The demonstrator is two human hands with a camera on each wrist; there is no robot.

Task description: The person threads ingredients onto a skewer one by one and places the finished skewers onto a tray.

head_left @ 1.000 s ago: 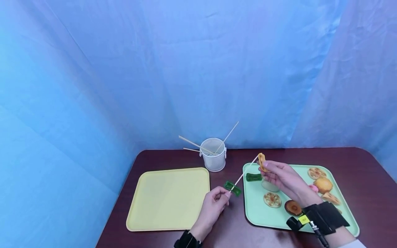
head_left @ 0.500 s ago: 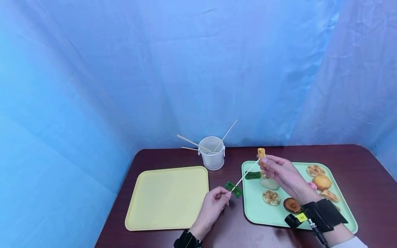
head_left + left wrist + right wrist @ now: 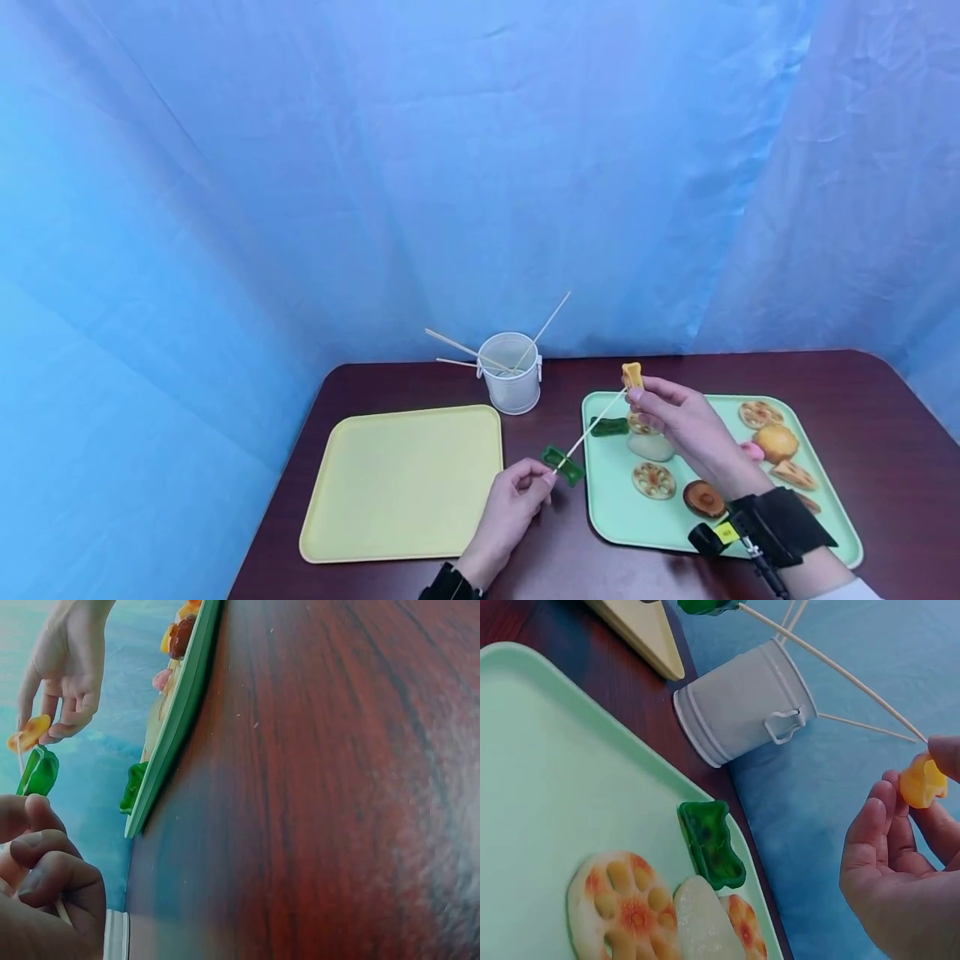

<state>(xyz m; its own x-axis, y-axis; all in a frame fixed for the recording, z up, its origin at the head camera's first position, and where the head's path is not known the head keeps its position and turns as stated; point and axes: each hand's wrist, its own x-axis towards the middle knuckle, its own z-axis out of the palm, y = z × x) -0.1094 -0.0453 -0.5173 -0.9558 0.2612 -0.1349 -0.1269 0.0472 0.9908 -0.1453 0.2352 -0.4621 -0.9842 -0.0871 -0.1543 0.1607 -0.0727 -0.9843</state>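
My left hand (image 3: 513,508) pinches the lower end of a thin wooden skewer (image 3: 596,421) between thumb and fingers. Just above those fingers, a green pepper piece (image 3: 562,466) is threaded on the stick. My right hand (image 3: 686,425) holds a yellow-orange pepper piece (image 3: 922,781) between thumb and fingertips, right at the skewer's upper tip. Whether the tip has pierced it cannot be told. Beneath the right hand lies a pale green tray (image 3: 611,521) bearing a second green pepper piece (image 3: 712,844), lotus root slices (image 3: 654,481), a pale oval piece (image 3: 705,922) and a brown mushroom cap (image 3: 703,498).
Left of the hands lies a yellow tray (image 3: 405,483). A white metal bucket (image 3: 513,387) with several skewers poking out stands behind, between the trays. On the green tray's right side are a round golden piece (image 3: 776,442) and a pink piece (image 3: 752,452). A blue curtain (image 3: 480,183) hangs behind the table.
The right hand has turned the yellow pepper piece at the skewer's tip and shifted slightly. The left hand keeps its hold with little movement. The head view has drifted a little.
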